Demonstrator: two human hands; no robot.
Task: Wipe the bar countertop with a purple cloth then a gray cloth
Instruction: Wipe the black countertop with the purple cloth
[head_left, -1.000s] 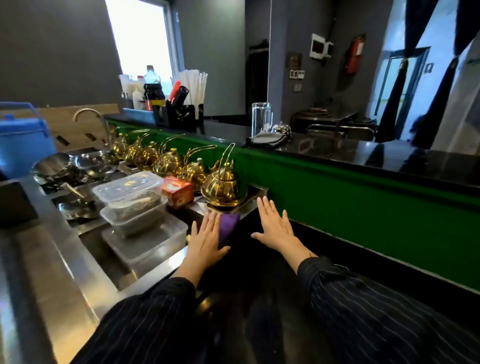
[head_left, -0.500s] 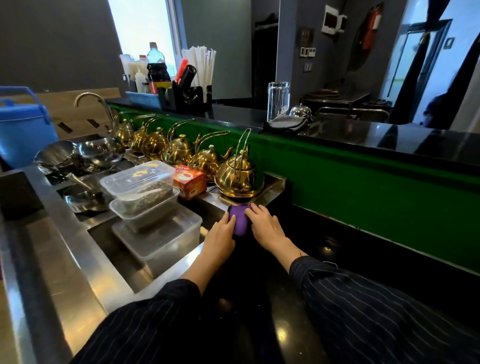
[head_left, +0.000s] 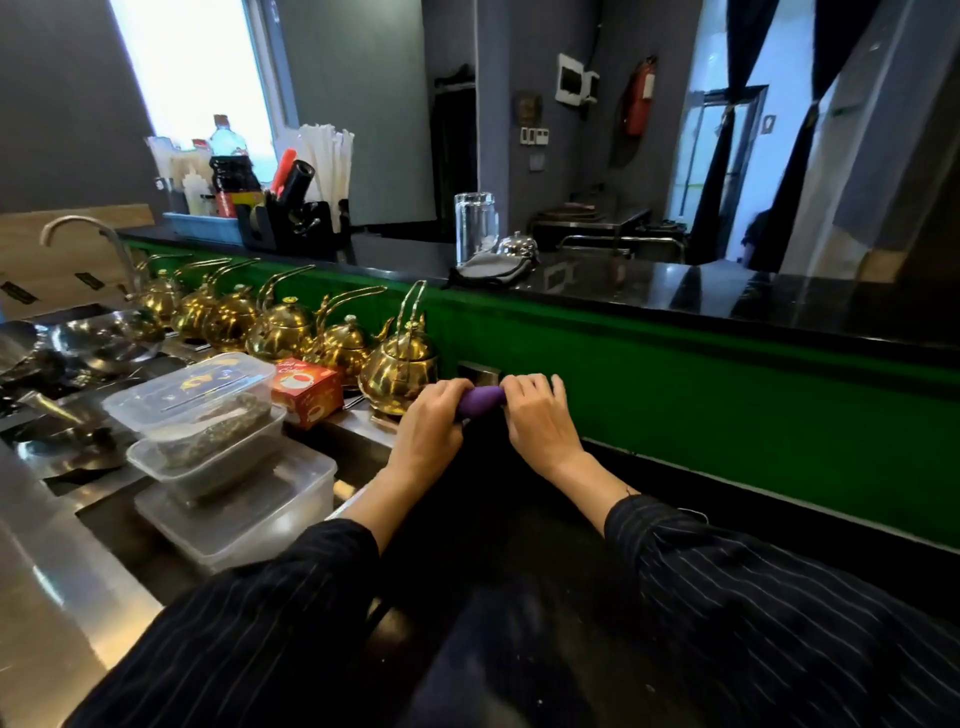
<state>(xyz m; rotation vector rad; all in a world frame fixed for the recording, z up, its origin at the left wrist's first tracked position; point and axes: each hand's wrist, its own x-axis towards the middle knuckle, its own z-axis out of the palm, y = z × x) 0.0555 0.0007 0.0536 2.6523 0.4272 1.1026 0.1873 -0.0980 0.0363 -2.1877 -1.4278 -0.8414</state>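
Note:
The purple cloth (head_left: 480, 401) is bunched into a small roll between my two hands, just above the dark lower counter (head_left: 509, 525) by the green wall. My left hand (head_left: 431, 423) grips its left end with curled fingers. My right hand (head_left: 537, 415) pinches its right end. A gray cloth (head_left: 491, 270) lies crumpled on the black raised bar countertop (head_left: 727, 291), beside a tall glass (head_left: 475, 226).
A row of several gold teapots (head_left: 397, 364) stands left of my hands, with a red box (head_left: 306, 389) and stacked plastic containers (head_left: 208, 415) nearer. Metal bowls (head_left: 104, 338) and a tap (head_left: 88, 234) lie far left. Bottles and a black holder (head_left: 291, 218) sit on the bar.
My hands went from lying flat on the counter beside the purple cloth to closing round it and lifting it into a roll. The camera moved closer.

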